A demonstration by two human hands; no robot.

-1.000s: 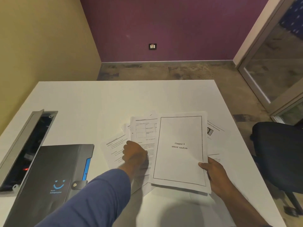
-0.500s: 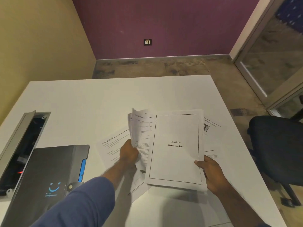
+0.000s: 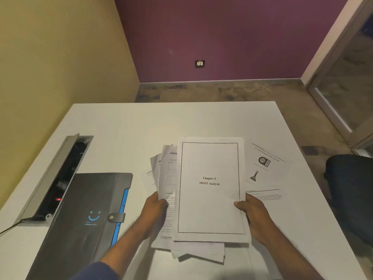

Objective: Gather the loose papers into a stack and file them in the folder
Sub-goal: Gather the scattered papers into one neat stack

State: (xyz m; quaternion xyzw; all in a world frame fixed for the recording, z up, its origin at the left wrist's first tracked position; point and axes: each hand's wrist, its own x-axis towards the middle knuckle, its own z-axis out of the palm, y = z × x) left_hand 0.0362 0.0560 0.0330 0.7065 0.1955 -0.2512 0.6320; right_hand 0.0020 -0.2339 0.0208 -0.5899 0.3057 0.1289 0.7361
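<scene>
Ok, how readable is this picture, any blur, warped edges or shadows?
In the head view, the top sheet is sharp: its title reads "Chapter 4 SWOT Analysis". The smaller print on the pages in the left hand is blurred. The wide lens splays the table edges, and soft shadows lie under the papers.

An office room: a plain white table [image 3: 125, 126] with an open grey cable tray [image 3: 58, 176], a dark swivel chair [image 3: 351, 190], and a glass door [image 3: 347, 77].

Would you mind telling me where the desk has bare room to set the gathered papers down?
The far half of the white desk is bare, from the far edge to the papers. A narrower bare strip lies between the open cable tray and the held papers. Crowded: folder front-left, loose sheet at right.
</scene>
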